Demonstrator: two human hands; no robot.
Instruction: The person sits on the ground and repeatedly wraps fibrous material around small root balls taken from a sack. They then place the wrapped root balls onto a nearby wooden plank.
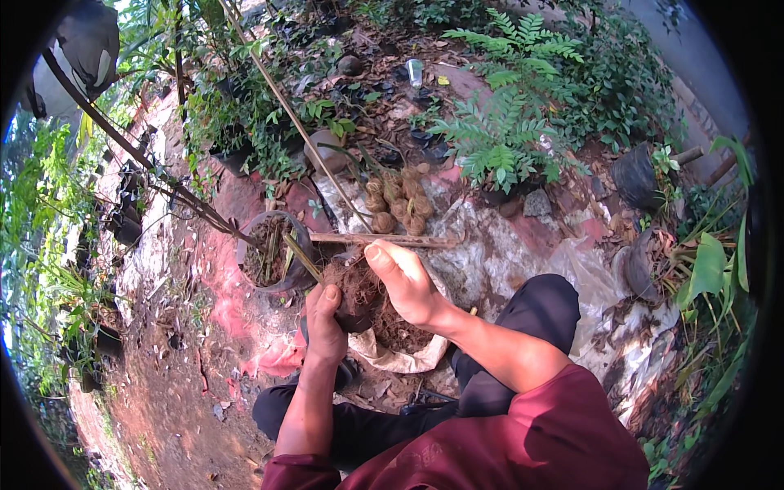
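My left hand (326,321) holds a clump of brown fibrous material (355,282) around the lower end of a green stem (301,256). My right hand (401,282) lies against the clump's other side, fingers close together; whether it grips any fibre is hidden. Just below both hands, a pale sack (422,362) with a rolled rim holds more loose brown fibre (398,331). Beyond them, several round, string-wrapped balls (398,199) sit in a pile, with green shoots at their far side. A round tub (294,278) with cut stems in it stands to the left.
A wooden strip (392,240) lies in front of the balls, and a thin pole (294,116) slants above it. Clear plastic sheeting (576,275) is at the right. Leafy plants (508,147), a black grow bag (637,176), a grey stone (537,203) and a clear cup (414,72) stand farther off.
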